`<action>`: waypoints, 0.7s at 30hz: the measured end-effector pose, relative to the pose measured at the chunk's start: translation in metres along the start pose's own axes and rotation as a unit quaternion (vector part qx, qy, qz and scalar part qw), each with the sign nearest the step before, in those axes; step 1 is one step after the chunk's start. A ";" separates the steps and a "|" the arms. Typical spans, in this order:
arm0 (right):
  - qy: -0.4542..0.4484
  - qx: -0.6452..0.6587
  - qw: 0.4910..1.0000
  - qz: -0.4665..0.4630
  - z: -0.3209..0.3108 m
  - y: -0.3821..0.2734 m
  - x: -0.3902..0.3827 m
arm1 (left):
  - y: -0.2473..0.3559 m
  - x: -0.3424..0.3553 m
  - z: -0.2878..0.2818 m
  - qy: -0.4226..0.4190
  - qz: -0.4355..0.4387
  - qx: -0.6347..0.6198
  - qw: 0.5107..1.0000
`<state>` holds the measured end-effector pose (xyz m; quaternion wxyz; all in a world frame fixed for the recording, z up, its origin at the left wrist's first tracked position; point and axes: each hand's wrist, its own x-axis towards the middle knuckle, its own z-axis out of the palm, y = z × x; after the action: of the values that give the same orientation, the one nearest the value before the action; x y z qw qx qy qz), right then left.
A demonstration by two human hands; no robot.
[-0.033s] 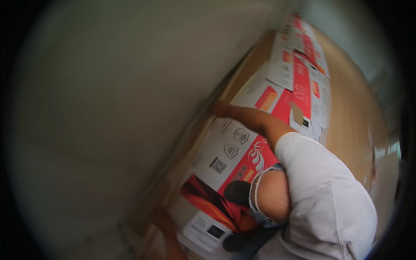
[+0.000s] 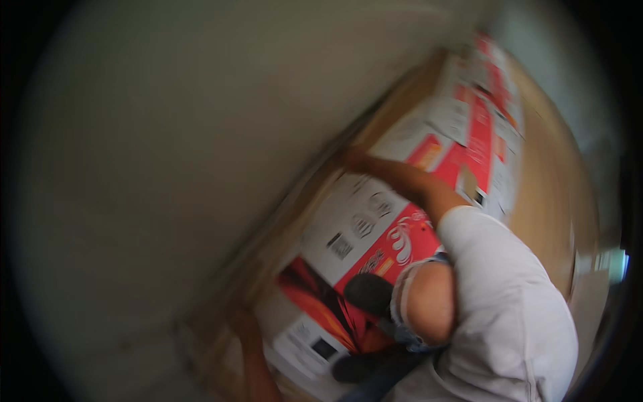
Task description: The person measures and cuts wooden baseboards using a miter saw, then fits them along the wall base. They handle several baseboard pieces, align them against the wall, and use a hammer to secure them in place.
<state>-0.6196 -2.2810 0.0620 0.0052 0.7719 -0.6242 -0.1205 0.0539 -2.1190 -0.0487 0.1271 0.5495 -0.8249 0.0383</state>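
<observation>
Flattened white-and-red printed cardboard (image 2: 321, 234) lies under me, running from the lower middle to the upper right. My right hand (image 2: 353, 160) reaches across it to the brown cardboard strip (image 2: 392, 110) along the wall; its fingers are smeared and partly hidden. Nearer me, my left hand (image 2: 243, 323) is low at the same wall-side edge, touching or close to the brown cardboard. Blur hides whether either hand grips the edge. A dark shoe (image 2: 367, 293) rests on the printed sheet beside my bent knee (image 2: 430, 300), which shows through torn jeans.
A plain pale wall (image 2: 167, 167) rises along the whole left side, close to both hands. More printed sheets (image 2: 479, 120) overlap toward the upper right. Bare brown cardboard (image 2: 552, 174) spreads along the right, with a small bright patch (image 2: 617, 264) at the far right edge.
The view has shifted slightly, so the far cardboard sits a little farther right. My left hand shows slightly higher and farther left. Both hands remain along the wall-side edge.
</observation>
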 end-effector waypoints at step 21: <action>-0.068 0.106 0.973 -0.194 -0.083 -0.117 -0.044 | 0.061 0.068 -0.144 -0.168 -0.148 -0.150 0.963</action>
<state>-0.4990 -2.2244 0.1318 -0.1422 0.8642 -0.4711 -0.1047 -0.0028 -2.1265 0.1121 0.0721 0.6384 -0.7402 -0.1984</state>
